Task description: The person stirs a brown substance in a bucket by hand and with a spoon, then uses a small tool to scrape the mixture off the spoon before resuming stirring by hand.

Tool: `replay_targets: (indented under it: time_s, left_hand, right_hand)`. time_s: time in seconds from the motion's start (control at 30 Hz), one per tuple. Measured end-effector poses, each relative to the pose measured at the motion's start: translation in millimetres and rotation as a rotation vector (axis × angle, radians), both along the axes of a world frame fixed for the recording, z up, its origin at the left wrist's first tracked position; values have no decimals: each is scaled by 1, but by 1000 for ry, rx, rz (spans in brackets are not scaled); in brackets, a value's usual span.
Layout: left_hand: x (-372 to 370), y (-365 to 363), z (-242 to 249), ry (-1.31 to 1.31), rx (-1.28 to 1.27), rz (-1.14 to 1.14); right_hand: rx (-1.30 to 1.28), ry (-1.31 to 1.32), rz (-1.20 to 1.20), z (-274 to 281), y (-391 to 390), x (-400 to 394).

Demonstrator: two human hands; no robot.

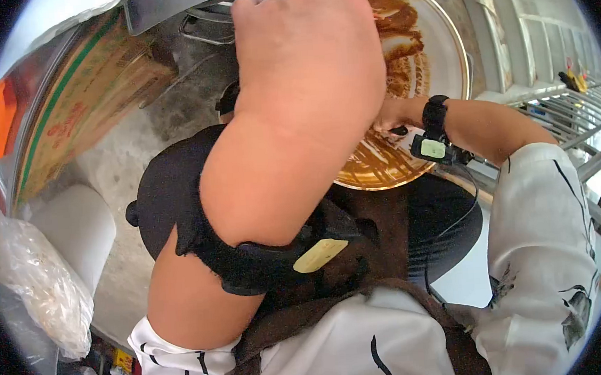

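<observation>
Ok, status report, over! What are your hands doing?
Left hand raised, fisted, close to camera, over the pan. Right hand at the pan's sauce-smeared inside; grip hidden. Left arm blocks most of the pan.

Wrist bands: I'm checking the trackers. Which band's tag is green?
The right wrist band, beside the pan; the left arm band carries a yellow tag.

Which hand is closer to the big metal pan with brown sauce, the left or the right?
Both are close. The right hand rests on the metal pan, in the brown sauce. The left hand covers the pan's left part; contact cannot be told.
</observation>
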State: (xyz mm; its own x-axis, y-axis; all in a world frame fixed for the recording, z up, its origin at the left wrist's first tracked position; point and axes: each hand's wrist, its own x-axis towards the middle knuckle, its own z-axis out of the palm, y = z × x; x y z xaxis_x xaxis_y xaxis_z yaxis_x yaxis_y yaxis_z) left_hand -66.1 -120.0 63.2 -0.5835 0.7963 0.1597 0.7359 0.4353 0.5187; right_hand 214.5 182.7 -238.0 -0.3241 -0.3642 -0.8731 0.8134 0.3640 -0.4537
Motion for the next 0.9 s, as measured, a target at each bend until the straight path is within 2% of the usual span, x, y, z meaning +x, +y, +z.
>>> replay_targets:
  time_s: [0.03, 0.07, 0.13, 0.17, 0.23, 0.27, 0.3, 0.37, 0.4, 0.43, 0.5, 0.57, 0.63, 0.7, 0.77, 0.8, 0.83, 0.9]
  left_hand:
    - [1, 0, 1, -11, 59, 4]
    - [1, 2, -2, -6, 60, -3]
    - [4, 7, -11, 193, -74, 36]
    - [5, 7, -11, 196, -70, 32]
    - [7, 8, -9, 77, -27, 56]
    - [7, 9, -9, 80, -26, 54]
    - [8, 10, -8, 63, -35, 61]
    - [9, 12, -9, 47, -47, 66]
    - [10, 13, -10, 54, -42, 59]
    - [10, 15, -10, 62, -36, 51]
    - [10, 17, -10, 57, -43, 49]
    - [11, 19, -10, 52, -46, 49]
    - [11, 21, -9, 43, -56, 57]
    - [11, 22, -8, 27, -56, 58]
    - [11, 22, -8, 14, -57, 61]
    - [11, 21, -8, 19, -51, 52]
    - [12, 21, -8, 23, -46, 43]
    - [12, 21, -7, 16, -68, 49]
  right_hand:
    - [0, 5, -7, 11, -5, -4]
    - [-60, -208, -209, 23, -9, -10]
    - [-185, -636, -610, 45, -17, -19]
    - [-184, -632, -615, 52, -22, -20]
    - [312, -242, -374, 61, -32, -21]
    - [625, -416, -126, 147, -96, -101]
    - [623, -414, -129, 149, -93, -103]
    - [272, -481, -461, 150, -84, -106]
    - [432, -493, -176, 173, -95, -129]
    - [430, -492, -179, 171, -91, -127]
    - [281, -498, -521, 170, -86, -122]
    - [325, -426, -491, 180, -79, -121]
    - [227, -545, -550, 188, -72, -124]
    - [296, -486, -519, 204, -70, -121]
    - [450, -394, -371, 219, -69, -120]
    - [549, -368, -184, 221, -68, -121]
    - [549, -368, -184, 227, -67, -117]
    - [624, -231, 251, 250, -69, -112]
